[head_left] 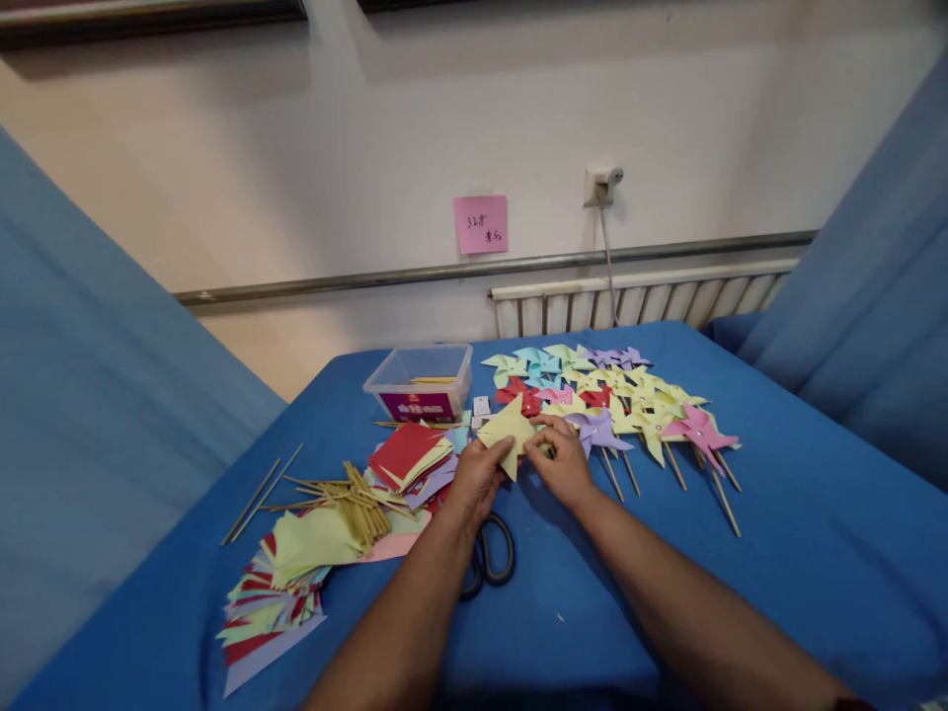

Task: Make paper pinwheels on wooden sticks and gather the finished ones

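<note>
My left hand [478, 479] and my right hand [561, 459] both pinch a folded yellow-green paper piece [506, 428] above the blue table [777, 553]. The left hand holds its lower left corner, the right hand grips its right side near the middle. Just right of the hands lies a spread of finished paper pinwheels [629, 400] on wooden sticks, in yellow, purple, pink, red and light blue. Black-handled scissors [496, 553] lie under my left wrist.
A clear plastic box [421, 380] stands behind the hands. Stacks of coloured paper squares [411, 456] and cut paper [281, 583] lie to the left, with a pile of wooden sticks [355, 499]. Blue fabric hangs at both sides. A radiator and a wall socket are behind the table.
</note>
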Demonstrator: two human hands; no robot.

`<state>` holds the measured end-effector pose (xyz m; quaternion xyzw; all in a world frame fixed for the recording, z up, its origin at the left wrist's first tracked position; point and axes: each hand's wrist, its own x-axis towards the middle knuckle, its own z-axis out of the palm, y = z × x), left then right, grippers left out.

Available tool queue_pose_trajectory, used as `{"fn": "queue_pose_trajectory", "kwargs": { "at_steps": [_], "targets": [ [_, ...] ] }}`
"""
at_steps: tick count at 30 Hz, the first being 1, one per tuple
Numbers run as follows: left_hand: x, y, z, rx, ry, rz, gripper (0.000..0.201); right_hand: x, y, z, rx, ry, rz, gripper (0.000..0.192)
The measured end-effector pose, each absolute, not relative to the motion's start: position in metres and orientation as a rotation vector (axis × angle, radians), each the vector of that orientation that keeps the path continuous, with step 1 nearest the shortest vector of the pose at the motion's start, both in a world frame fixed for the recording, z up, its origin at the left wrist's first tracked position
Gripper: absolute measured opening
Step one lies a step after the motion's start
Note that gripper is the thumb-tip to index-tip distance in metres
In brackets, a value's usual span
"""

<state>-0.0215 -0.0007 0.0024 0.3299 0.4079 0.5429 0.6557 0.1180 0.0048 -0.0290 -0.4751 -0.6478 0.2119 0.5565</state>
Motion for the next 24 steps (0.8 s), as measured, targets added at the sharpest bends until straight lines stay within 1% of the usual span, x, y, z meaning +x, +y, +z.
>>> {"fn": "queue_pose_trajectory", "kwargs": {
  "at_steps": [8, 24],
  "targets": [
    [-0.0200, -0.0006, 0.0026, 0.766, 0.922, 1.237, 0.054, 0.1175, 0.0051, -0.0291, -1.129, -1.517, 0.501, 0.013],
    [-0.0166, 0.0004, 0.0024, 0.841, 0.931, 1.269, 0.052, 0.1175, 0.0034, -0.0265, -1.163, -1.533, 0.512, 0.015]
  ]
}}
